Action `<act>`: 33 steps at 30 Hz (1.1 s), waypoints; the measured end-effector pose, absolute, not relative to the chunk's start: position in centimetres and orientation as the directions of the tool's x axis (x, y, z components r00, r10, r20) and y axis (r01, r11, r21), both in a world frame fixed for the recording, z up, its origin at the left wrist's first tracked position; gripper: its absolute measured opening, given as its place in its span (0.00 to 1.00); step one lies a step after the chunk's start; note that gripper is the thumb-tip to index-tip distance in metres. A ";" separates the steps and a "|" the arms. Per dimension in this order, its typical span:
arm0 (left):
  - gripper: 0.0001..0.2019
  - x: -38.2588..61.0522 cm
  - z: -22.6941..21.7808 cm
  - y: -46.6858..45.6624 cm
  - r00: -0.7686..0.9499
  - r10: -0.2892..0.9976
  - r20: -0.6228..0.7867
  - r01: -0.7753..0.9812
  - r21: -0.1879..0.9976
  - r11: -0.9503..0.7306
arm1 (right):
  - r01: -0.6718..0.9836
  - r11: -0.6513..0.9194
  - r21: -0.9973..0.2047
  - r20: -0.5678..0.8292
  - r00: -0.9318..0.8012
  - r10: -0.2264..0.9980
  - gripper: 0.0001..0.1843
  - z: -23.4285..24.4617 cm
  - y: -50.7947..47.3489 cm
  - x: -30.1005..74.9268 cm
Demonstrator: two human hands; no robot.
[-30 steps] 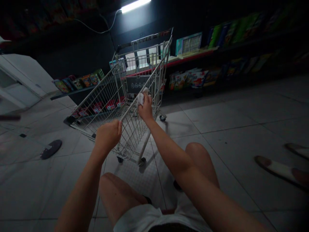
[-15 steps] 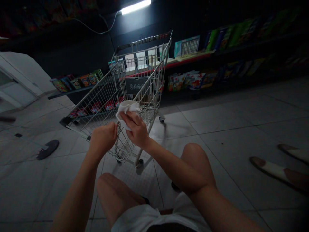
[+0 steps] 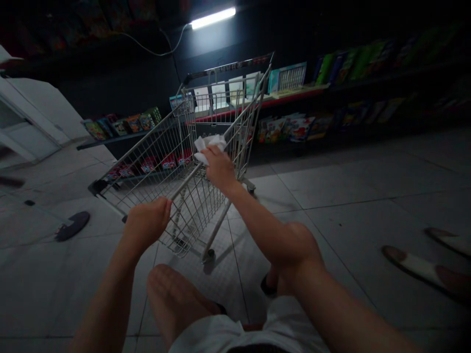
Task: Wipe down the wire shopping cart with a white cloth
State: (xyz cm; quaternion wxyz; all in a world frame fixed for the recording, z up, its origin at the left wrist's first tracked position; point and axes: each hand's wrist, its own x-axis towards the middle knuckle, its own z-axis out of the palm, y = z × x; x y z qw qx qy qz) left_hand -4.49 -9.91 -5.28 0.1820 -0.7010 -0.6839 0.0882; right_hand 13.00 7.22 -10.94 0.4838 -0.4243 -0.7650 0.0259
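A metal wire shopping cart [image 3: 200,201] stands on the tiled floor before my knees. My left hand [image 3: 149,223] is closed around the cart's top side rail, near its front corner. Farther along that same rail, my right hand [image 3: 220,169] presses a crumpled white cloth [image 3: 204,144] over the bar. Its fingers are curled on the cloth, which hides the stretch of rail beneath. The cart's dark push handle [image 3: 230,66] is at the far end.
Behind the cart runs a dark shelf [image 3: 294,91] with books and packets. A stanchion base [image 3: 72,226] sits on the floor at left. Another person's shoes [image 3: 412,260] are at the right. A lit tube lamp [image 3: 213,18] hangs on the back wall.
My right hand has slid the cloth along the rail, away from me and toward the handle. The cart has swung slightly, and my left hand has shifted a little left with the rail.
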 end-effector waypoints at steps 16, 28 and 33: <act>0.22 -2.8 -3.7 -9.3 0.002 0.992 0.125 0.925 -0.376 0.046 | 0.411 0.516 -0.751 0.523 -0.106 0.846 0.42 -23.7 0.9 8.8; 0.20 -0.8 -4.5 -3.5 0.037 0.992 0.119 0.965 -0.262 -0.005 | 0.381 0.662 -0.645 0.710 -0.022 0.704 0.43 -22.6 1.2 8.2; 0.19 -0.7 -4.4 -3.7 0.031 0.993 0.114 0.967 -0.254 -0.001 | 0.483 0.612 -0.627 0.645 -0.119 0.755 0.43 -28.8 0.0 6.8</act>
